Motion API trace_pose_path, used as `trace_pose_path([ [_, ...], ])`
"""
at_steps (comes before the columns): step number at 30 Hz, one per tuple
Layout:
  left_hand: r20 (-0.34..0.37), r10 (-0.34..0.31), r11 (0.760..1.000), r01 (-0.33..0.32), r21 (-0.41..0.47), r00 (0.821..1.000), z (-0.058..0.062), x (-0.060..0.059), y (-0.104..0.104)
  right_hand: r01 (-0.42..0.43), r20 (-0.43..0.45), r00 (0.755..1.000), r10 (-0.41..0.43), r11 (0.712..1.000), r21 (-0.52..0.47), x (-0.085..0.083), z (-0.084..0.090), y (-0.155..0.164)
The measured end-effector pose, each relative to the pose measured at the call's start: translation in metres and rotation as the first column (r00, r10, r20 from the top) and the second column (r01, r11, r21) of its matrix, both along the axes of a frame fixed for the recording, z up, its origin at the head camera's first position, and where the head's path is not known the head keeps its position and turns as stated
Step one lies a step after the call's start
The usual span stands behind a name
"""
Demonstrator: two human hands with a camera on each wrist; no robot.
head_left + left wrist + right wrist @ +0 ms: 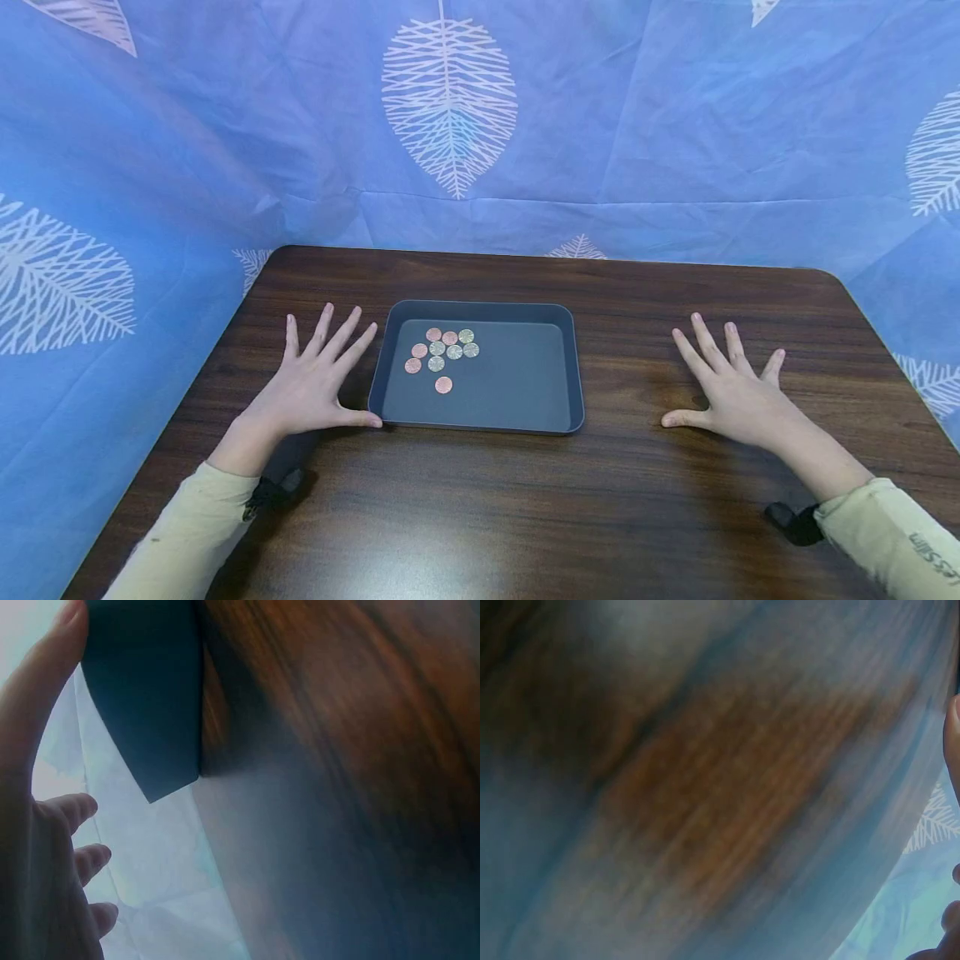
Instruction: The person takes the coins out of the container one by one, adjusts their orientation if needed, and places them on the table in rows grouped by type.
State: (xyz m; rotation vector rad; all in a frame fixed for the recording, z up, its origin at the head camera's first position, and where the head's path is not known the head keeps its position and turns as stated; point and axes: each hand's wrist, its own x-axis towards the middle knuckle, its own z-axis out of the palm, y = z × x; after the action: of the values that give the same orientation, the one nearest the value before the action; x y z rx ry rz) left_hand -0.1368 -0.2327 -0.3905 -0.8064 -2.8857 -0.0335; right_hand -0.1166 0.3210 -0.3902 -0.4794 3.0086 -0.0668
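Mostly blurred wrist views; left hand point(303, 392) and right hand point(738, 396) flat, fingers apart, flanking tray point(480, 421) of coins point(442, 350)

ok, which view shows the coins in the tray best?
The head view: the coins lie clustered in the left half of the dark tray, all visible and unblocked. The left wrist view shows only the tray's outside by the left hand, no coins. The right wrist view shows blurred table only.

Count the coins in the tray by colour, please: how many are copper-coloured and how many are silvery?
Copper-coloured coins: 5
Silvery coins: 5
Total in the tray: 10
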Motion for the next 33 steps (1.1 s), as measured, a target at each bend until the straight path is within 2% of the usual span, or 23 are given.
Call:
trace_pose_path([
  [3, -0.012, -0.029, 0.999, 0.029, 0.031, 1.000, 0.003, 0.001, 0.000, -0.012, -0.022, 1.000, 0.011, 1.000, -0.012, 0.000, 0.000, 0.000],
  [7, -0.051, -0.069, 0.990, 0.075, 0.116, 0.996, 0.009, 0.006, 0.000, -0.054, -0.073, 0.996, 0.050, 0.997, -0.051, -0.002, 0.002, -0.005],
  [10, -0.075, -0.058, 0.982, 0.071, 0.173, 0.995, 0.009, 0.012, 0.004, -0.096, -0.107, 0.991, 0.086, 0.991, -0.093, -0.003, 0.006, -0.012],
  [14, -0.088, -0.019, 0.974, 0.038, 0.223, 0.996, 0.002, 0.020, 0.012, -0.168, -0.157, 0.978, 0.139, 0.968, -0.187, -0.007, 0.014, -0.030],
  [17, -0.078, 0.014, 0.967, 0.007, 0.256, 0.997, -0.006, 0.024, 0.019, -0.202, -0.162, 0.974, 0.157, 0.926, -0.319, -0.011, 0.019, -0.048],
  [21, -0.045, 0.051, 0.946, -0.034, 0.321, 0.998, -0.012, 0.029, 0.027, -0.228, -0.148, 0.973, 0.178, 0.847, -0.480, -0.017, 0.023, -0.076],
  [28, 0.002, 0.099, 0.911, -0.092, 0.403, 0.995, -0.023, 0.036, 0.030, -0.316, -0.160, 0.948, 0.276, 0.729, -0.607, -0.029, 0.019, -0.129],
  [31, 0.029, 0.106, 0.882, -0.108, 0.458, 0.994, -0.031, 0.039, 0.032, -0.355, -0.177, 0.931, 0.319, 0.681, -0.641, -0.034, 0.018, -0.150],
  [33, 0.054, 0.110, 0.854, -0.122, 0.505, 0.992, -0.037, 0.041, 0.033, -0.373, -0.181, 0.921, 0.344, 0.649, -0.663, -0.038, 0.017, -0.164],
])
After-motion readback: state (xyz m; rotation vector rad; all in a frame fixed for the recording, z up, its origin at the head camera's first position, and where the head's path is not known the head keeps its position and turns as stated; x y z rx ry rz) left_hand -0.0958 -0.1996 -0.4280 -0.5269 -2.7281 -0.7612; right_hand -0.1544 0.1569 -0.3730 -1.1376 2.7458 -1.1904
